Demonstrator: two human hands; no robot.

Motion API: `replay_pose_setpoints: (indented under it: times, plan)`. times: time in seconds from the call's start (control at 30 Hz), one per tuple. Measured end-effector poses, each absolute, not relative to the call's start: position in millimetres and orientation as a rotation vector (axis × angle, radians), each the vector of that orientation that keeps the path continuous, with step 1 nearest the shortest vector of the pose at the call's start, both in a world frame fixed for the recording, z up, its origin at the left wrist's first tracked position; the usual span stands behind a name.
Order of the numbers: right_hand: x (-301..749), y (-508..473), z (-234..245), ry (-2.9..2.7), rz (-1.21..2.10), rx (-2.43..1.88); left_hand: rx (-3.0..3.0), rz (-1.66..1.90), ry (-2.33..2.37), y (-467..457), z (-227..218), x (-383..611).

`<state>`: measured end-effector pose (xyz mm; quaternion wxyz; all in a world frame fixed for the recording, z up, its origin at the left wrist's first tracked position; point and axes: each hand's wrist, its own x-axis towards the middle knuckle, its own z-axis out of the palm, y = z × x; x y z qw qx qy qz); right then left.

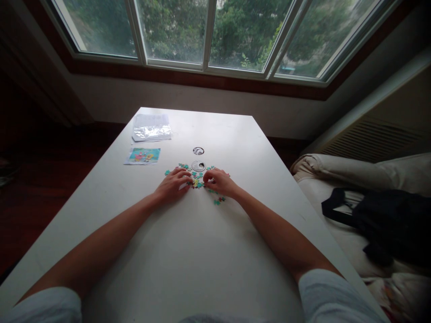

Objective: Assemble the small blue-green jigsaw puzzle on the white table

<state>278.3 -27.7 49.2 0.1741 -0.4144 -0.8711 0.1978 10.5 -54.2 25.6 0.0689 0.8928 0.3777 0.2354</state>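
Observation:
Both my arms reach forward over a white table [188, 251]. My left hand [173, 183] and my right hand [219, 181] rest side by side on a scatter of small teal puzzle pieces [198, 180]. The fingers of both hands curl down onto the pieces between them, fingertips nearly meeting. Whether either hand pinches a piece is too small to see. More loose pieces [218, 200] lie just under my right wrist. A small round silver tin [198, 166] stands right behind the pieces, and its lid [198, 150] lies a little farther back.
A colourful picture card [143, 155] and a crinkled clear plastic bag [151, 128] lie at the table's far left. A cushioned seat with a black bag [387, 224] stands to the right. Large windows [208, 31] are behind the table.

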Motion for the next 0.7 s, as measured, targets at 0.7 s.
replay_pose_setpoints:
  times: [0.7]
  plan:
    - [257.3,-33.1,25.5,-2.367,0.489,-0.939,2.699,0.723,1.133,-51.3,19.5,9.6]
